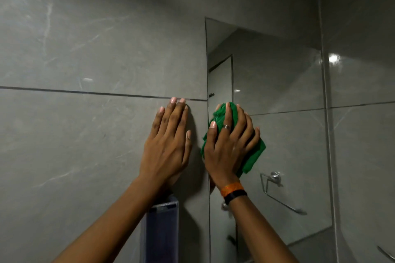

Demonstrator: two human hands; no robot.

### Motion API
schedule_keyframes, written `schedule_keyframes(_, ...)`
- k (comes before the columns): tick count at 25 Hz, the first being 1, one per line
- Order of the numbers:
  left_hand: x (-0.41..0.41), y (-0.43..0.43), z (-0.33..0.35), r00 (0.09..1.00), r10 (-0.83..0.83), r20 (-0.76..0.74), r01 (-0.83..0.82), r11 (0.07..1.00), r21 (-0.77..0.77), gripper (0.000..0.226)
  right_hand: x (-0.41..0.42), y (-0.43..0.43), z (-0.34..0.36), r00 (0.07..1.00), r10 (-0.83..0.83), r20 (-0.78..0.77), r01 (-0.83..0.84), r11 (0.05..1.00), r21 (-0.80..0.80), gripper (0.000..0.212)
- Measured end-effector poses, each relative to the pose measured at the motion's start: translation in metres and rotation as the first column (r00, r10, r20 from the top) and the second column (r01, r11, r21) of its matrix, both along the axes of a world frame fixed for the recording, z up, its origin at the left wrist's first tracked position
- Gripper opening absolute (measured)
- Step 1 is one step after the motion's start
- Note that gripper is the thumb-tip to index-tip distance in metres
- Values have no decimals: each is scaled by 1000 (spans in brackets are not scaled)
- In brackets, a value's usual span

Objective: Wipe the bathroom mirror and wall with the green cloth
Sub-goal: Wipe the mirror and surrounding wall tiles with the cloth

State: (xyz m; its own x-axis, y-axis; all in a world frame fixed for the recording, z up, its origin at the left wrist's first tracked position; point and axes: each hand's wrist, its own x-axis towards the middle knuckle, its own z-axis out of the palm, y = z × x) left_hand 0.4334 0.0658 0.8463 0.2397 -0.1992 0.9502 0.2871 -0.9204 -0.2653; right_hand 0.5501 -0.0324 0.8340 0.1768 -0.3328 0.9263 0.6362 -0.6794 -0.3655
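A frameless mirror [277, 83] hangs on the grey tiled wall [85, 49]. My right hand [228, 145] presses a bunched green cloth [254, 156] flat against the mirror near its left edge, fingers spread over the cloth. A ring sits on one finger, and orange and black bands circle the wrist. My left hand [168, 141] lies flat on the wall tile just left of the mirror's edge, fingers together and pointing up, holding nothing. Its fingertips touch the dark horizontal grout line.
A clear plastic holder [162, 230] is fixed to the wall below my left forearm. The mirror reflects a chrome towel ring [275, 179] and a door. Another chrome fitting [386, 253] shows at the bottom right. A side wall [363, 113] meets the mirror's right edge.
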Motion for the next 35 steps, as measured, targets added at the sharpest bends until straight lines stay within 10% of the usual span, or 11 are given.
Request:
schedule_keyframes(19,0,-2,1,996,80,39,-81,996,30,61,18,-9,234,955,44,294,14,981,-192,54)
schedule_keyframes(29,-14,2,16,993,114,10,-114,993,10,65,0,-27,329,974,119,193,-23,899,-436,44)
schedule_keyframes(35,-117,46,83,956,287,64,-290,956,36,64,-78,5,297,917,207,339,-27,884,-466,36)
